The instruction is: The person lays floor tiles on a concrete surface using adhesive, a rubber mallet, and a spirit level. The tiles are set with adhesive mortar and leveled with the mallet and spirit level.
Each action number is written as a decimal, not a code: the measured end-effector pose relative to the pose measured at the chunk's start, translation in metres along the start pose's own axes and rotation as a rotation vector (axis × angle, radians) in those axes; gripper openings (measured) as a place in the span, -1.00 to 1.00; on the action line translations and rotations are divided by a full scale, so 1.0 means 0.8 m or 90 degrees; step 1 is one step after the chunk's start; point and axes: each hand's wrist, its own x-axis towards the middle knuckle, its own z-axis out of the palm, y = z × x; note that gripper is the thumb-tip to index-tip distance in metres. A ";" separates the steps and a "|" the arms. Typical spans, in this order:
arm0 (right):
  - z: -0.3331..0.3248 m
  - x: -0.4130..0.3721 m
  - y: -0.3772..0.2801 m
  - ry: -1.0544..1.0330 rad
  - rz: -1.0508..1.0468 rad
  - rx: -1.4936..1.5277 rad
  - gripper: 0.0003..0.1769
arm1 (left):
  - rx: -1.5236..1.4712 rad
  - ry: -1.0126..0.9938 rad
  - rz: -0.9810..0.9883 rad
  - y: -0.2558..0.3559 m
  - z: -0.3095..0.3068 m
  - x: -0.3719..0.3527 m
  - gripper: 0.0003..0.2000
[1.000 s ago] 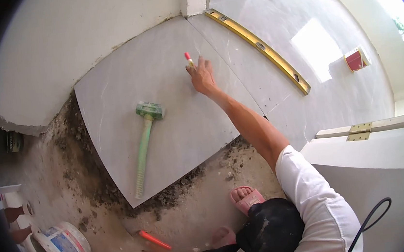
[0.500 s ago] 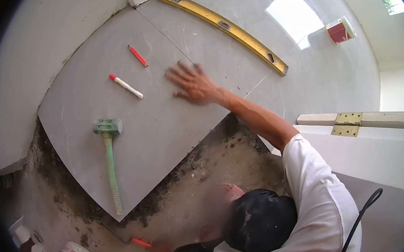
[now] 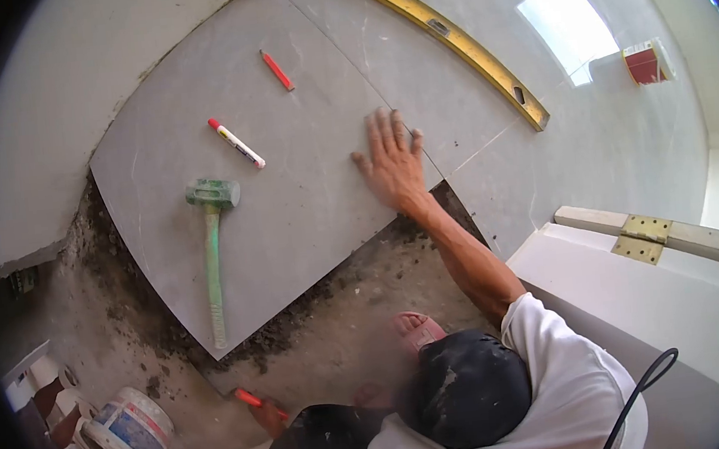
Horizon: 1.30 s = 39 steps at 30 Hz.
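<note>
My right hand [image 3: 391,159] lies flat with fingers spread on a large grey floor tile [image 3: 281,223], close to its near right edge and the joint with the neighbouring tile. Low in the view, my left hand [image 3: 267,419] is partly hidden by my knee and closed around a red-handled tool [image 3: 251,398]. The tool's far end is too faint to make out. On the tile lie a green-handled mallet [image 3: 214,256], a white marker with a red cap [image 3: 236,143] and a red pencil [image 3: 277,70].
A yellow spirit level [image 3: 445,34] lies on the adjoining tiles, with a red and white tub [image 3: 647,63] beyond. Rough, dirty ground [image 3: 341,300] borders the tile's near edge. A dirty bucket [image 3: 129,437] tilts at lower left. A hinged white door [image 3: 642,284] stands at right.
My right hand has slid over the tile toward its near right edge, fingers now pointing away. The view has shifted slightly. My left hand still holds the red-handled tool.
</note>
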 end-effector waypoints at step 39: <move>-0.004 -0.013 0.058 -0.061 -0.005 0.025 -0.22 | -0.099 -0.023 -0.014 -0.067 0.014 0.006 -0.45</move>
